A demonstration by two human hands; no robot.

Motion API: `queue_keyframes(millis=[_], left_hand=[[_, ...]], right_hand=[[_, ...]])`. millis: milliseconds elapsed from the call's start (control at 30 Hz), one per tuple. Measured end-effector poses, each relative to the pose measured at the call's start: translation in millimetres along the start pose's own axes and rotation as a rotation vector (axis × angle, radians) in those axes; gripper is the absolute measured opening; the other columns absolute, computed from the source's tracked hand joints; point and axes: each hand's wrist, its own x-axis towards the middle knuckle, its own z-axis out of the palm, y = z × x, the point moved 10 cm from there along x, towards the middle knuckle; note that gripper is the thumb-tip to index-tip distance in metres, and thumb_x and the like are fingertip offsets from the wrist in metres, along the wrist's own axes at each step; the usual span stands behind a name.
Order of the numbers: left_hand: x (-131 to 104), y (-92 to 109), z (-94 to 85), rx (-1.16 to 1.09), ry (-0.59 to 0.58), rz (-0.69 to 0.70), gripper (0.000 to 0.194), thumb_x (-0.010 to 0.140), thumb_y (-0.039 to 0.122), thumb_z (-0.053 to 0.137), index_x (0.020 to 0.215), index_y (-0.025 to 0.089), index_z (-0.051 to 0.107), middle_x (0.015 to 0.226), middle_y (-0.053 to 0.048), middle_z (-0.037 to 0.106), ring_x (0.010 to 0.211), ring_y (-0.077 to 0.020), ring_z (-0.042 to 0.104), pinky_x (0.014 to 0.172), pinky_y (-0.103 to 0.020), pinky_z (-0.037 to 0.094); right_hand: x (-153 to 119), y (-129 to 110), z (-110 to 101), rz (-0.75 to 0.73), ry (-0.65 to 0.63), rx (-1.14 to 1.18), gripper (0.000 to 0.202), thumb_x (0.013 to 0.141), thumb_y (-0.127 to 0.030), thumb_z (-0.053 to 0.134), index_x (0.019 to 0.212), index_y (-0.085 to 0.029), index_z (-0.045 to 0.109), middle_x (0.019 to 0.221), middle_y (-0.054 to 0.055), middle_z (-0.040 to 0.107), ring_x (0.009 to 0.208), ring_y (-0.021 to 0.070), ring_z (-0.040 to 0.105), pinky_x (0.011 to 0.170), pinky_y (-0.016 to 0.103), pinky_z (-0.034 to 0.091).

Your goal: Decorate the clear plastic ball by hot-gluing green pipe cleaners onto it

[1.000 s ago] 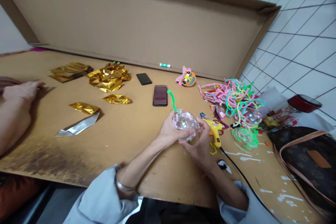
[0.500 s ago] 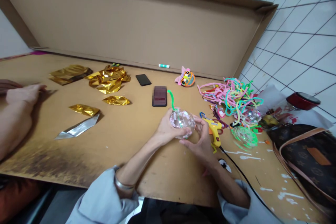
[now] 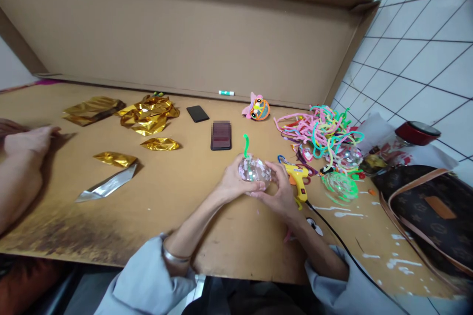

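Observation:
Between my hands is a clear plastic ball (image 3: pixel 254 170) with pale flakes showing in it and a green pipe cleaner (image 3: pixel 246 146) sticking up from its top. My left hand (image 3: pixel 232 179) is closed around its left side, thumb along the lower front. On the right side, the fingers and thumb of my right hand (image 3: pixel 279 189) grip the ball too. Just right of that hand, a yellow hot glue gun (image 3: pixel 298 177) lies on the table, its black cord running toward me. A black-and-white eye-like piece (image 3: pixel 314 226) lies by my right forearm.
Colourful pipe cleaners (image 3: pixel 321 128) are heaped at right, near a green-lined clear ball (image 3: pixel 340 187), a red-lidded jar (image 3: pixel 417 133) and a brown handbag (image 3: pixel 417 216). Two phones (image 3: pixel 220 135), a small animal-faced ornament (image 3: pixel 258 107) and gold foil (image 3: pixel 151 114) lie farther back. Another person's hand (image 3: pixel 27 145) rests at left.
The ball has turned a little in my hands, so the green pipe cleaner stands more upright. My right fingers have shifted on it. The whole view has moved slightly.

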Motion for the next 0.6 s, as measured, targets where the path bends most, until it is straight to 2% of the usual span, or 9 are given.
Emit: queue_keyframes(millis=[200, 400, 500, 600], left_hand=[[-0.3, -1.2, 0.7, 0.029, -0.023, -0.002, 0.077, 0.048, 0.027, 0.084, 0.116, 0.016, 0.052, 0.101, -0.005, 0.067, 0.089, -0.0200, 0.066, 0.081, -0.032, 0.053], [0.5, 3.8, -1.9, 0.084, -0.027, 0.001, 0.074, 0.046, 0.027, 0.084, 0.113, 0.016, 0.054, 0.099, -0.004, 0.067, 0.089, -0.0199, 0.065, 0.080, -0.031, 0.053], [0.3, 5.3, -2.7, 0.081, -0.029, -0.014, 0.074, 0.045, 0.027, 0.084, 0.112, 0.016, 0.053, 0.098, -0.003, 0.065, 0.086, -0.0178, 0.063, 0.080, -0.030, 0.052], [-0.9, 2.1, 0.5, 0.051, -0.050, -0.042, 0.078, 0.044, 0.025, 0.083, 0.114, 0.016, 0.050, 0.098, -0.003, 0.064, 0.081, -0.0156, 0.061, 0.077, -0.029, 0.051]], right_hand=[[-1.2, -6.3, 0.7, -0.015, -0.004, -0.083, 0.073, 0.064, -0.041, 0.079, 0.127, -0.022, 0.047, 0.123, 0.011, 0.054, 0.113, 0.0275, 0.057, 0.095, 0.046, 0.052], [-1.9, -14.8, 2.3, -0.055, -0.087, -0.125, 0.071, 0.072, -0.037, 0.072, 0.134, -0.023, 0.042, 0.128, 0.012, 0.051, 0.123, 0.0283, 0.052, 0.107, 0.050, 0.043], [0.3, -18.5, -1.2, -0.053, -0.123, -0.065, 0.058, 0.079, -0.035, 0.063, 0.133, -0.023, 0.047, 0.132, 0.012, 0.049, 0.127, 0.0278, 0.049, 0.110, 0.050, 0.041], [3.5, -17.8, -9.7, -0.010, -0.096, -0.049, 0.041, 0.086, -0.037, 0.056, 0.124, -0.023, 0.058, 0.131, 0.012, 0.049, 0.129, 0.0279, 0.048, 0.109, 0.049, 0.041]])
